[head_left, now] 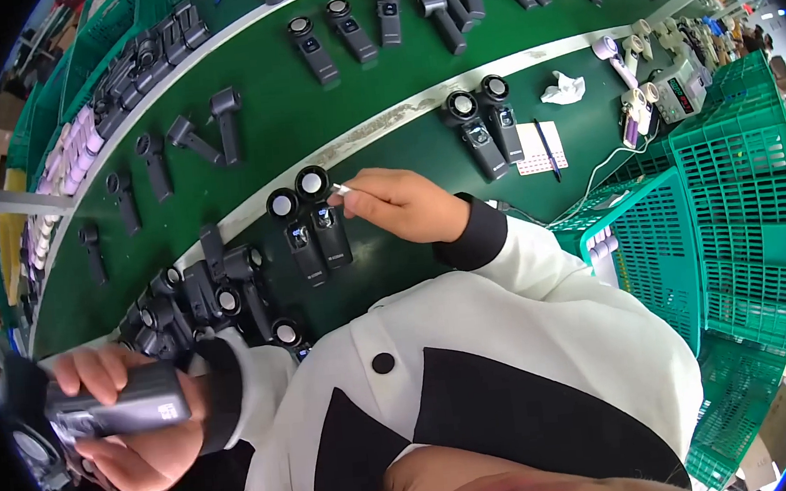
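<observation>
At the lower left, my left hand [155, 458] is wrapped round a dark grey handheld fan [141, 410], slightly blurred, whose head points toward the left rim. Over the green bench, the thumb and fingers of my right hand [408, 209] pinch a small white piece [341, 191]; its kind is unclear. Just beside those fingertips lies a dark handheld fan [331, 237], with a second one [304, 251] on its left. Small displays show on both handles.
A cluster of dark fans [201, 295] lies near my left forearm. More dark fans [224, 125] lie across the belt beyond the pale rail [400, 111]. To the right are two fans [481, 149], a pen [548, 150] on paper, crumpled tissue [563, 88], a power supply [682, 92] and green crates [736, 215].
</observation>
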Demonstrator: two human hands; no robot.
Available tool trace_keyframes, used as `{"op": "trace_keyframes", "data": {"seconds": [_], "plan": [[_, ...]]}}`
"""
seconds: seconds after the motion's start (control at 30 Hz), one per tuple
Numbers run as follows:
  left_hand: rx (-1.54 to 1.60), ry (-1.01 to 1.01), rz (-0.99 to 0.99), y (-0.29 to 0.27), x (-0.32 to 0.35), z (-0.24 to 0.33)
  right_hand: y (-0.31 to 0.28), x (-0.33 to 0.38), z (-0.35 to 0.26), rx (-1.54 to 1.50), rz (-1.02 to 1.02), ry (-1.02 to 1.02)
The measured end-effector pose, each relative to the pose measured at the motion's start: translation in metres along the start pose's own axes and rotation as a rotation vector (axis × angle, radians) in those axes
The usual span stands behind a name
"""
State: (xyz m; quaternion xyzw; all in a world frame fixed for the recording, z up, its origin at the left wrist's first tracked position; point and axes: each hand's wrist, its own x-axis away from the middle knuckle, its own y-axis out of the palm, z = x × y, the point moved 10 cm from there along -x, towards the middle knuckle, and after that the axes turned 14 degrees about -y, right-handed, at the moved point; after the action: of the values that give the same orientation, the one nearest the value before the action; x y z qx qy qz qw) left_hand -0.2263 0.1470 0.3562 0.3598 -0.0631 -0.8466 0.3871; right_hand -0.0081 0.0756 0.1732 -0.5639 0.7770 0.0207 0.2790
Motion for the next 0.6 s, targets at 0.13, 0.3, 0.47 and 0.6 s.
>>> {"op": "trace_keyframes", "data": {"seconds": [0.13,0.3,0.47,0.6], "plan": [[0.175,0.164,-0.204,-0.006,0.001,0.015,-0.002,0.010,0.012,-0.014,0.013,0.171],[0.627,-0.391,0.440,-0.047,-0.011,-0.096,-0.017,0.016,0.024,-0.036,0.158,0.355],[0.325,-1.194,-0.054,0.012,0.057,-0.214,-0.009,-0.006,-0.010,-0.027,-0.014,0.107],[0.369,-1.322,-0.149,0.017,0.082,-0.227,0.000,-0.009,-0.032,-0.117,-0.163,0.032]]}}
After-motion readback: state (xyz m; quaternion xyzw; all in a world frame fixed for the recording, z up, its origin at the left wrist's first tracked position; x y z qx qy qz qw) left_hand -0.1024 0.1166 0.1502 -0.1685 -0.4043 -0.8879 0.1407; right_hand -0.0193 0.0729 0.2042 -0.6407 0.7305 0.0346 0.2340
